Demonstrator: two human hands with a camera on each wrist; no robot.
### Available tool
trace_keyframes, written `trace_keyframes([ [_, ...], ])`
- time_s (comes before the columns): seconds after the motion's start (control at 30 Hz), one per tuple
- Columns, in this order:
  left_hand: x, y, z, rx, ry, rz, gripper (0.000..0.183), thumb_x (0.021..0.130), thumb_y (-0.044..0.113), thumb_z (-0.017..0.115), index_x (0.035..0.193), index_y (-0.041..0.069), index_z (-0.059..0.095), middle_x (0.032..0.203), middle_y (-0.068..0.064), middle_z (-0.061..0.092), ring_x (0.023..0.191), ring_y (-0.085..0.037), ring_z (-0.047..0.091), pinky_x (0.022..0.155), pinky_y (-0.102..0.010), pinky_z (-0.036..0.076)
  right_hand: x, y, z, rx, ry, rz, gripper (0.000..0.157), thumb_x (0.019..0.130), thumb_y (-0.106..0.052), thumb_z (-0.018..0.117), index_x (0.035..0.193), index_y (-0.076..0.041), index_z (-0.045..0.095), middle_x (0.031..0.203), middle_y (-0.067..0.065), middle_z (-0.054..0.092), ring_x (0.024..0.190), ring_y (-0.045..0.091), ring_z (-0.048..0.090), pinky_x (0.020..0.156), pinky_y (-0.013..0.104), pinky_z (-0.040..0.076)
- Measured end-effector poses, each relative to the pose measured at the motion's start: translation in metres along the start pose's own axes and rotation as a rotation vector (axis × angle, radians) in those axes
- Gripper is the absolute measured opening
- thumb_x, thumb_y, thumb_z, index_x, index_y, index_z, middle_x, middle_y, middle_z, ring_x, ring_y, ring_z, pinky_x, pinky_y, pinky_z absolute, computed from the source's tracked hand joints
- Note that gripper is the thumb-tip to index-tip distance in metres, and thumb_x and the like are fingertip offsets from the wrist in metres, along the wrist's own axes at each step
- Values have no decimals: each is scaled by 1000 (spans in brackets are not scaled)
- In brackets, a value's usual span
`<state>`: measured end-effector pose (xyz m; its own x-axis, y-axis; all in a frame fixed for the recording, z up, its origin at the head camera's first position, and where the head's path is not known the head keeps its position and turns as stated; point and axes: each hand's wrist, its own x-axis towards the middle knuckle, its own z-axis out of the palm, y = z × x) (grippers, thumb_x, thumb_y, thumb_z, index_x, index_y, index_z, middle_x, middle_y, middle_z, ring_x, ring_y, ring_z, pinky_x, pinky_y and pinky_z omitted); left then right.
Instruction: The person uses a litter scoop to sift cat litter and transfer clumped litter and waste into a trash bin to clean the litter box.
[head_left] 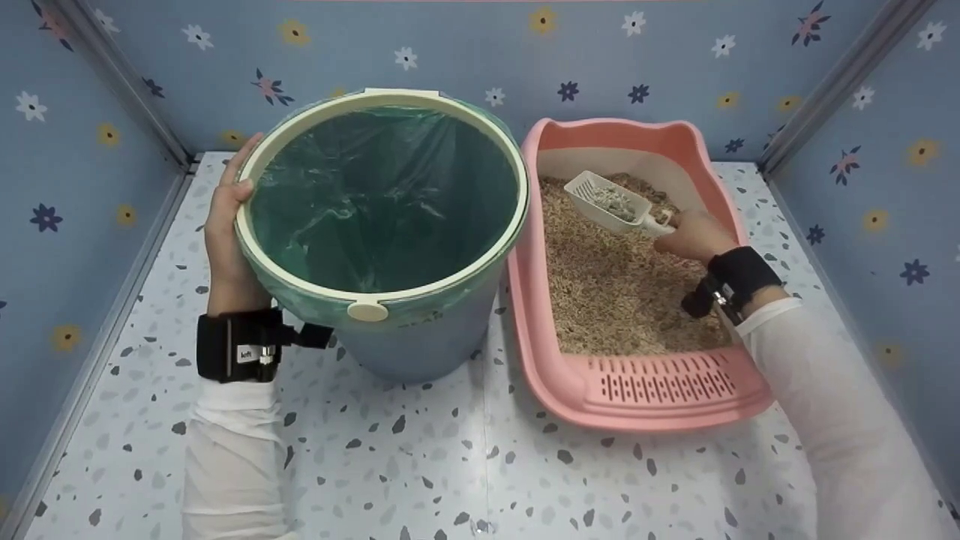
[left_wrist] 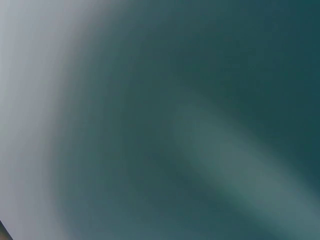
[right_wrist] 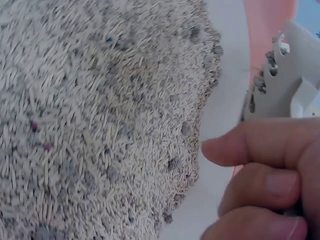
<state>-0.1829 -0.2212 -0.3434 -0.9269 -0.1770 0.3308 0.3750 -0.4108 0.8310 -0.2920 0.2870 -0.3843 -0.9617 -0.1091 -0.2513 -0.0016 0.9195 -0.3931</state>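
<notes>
My right hand [head_left: 697, 236] grips the handle of a white litter scoop [head_left: 634, 216] with grey clumps in it. The scoop is held over the litter [head_left: 615, 300] in a pink litter box [head_left: 536, 360]. In the right wrist view, the curled fingers [right_wrist: 260, 185] show beside part of the scoop [right_wrist: 280, 80], above pellet litter dotted with grey lumps. At the left, my left hand [head_left: 229, 232] holds the side of a blue trash bin [head_left: 420, 352] near its cream rim, the thumb close to the rim. A green bag lines the bin. Only blurred green fills the left wrist view.
The bin stands close against the litter box's left side. Both are on a white speckled surface [head_left: 420, 465]. Blue flowered panels [head_left: 480, 45] rise behind and on both sides. A slotted step [head_left: 667, 382] forms the box's front end.
</notes>
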Motion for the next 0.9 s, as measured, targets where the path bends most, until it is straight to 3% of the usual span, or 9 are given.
trace_keyframes([
  [0.23,0,0,0,32,-2,-4,55,93,9,22,148,3,25,152,-14,26,140,-24,28,114,-36,24,-2,2,5,-217,289,-35,14,74,-17,59,64,-11,50,63,8,49,57,29,48,45,40,33],
  [0.5,-1,0,0,-8,8,-25,54,94,11,24,147,7,28,152,-11,27,139,-21,29,114,-36,23,2,6,15,-325,637,-172,16,77,-13,60,64,-7,53,60,17,55,54,41,53,44,54,35],
  [0.77,0,-1,1,-25,21,-13,54,93,10,24,147,5,27,152,-12,25,139,-22,28,114,-37,23,1,5,16,-315,825,-225,13,72,-6,60,64,-6,50,55,12,48,50,41,49,44,55,32],
  [0.9,-1,0,1,-23,14,-14,54,93,11,24,147,6,29,151,-11,27,139,-21,29,114,-36,23,0,4,15,-298,857,-234,11,72,-5,58,63,-6,50,55,13,49,50,41,49,44,54,31],
])
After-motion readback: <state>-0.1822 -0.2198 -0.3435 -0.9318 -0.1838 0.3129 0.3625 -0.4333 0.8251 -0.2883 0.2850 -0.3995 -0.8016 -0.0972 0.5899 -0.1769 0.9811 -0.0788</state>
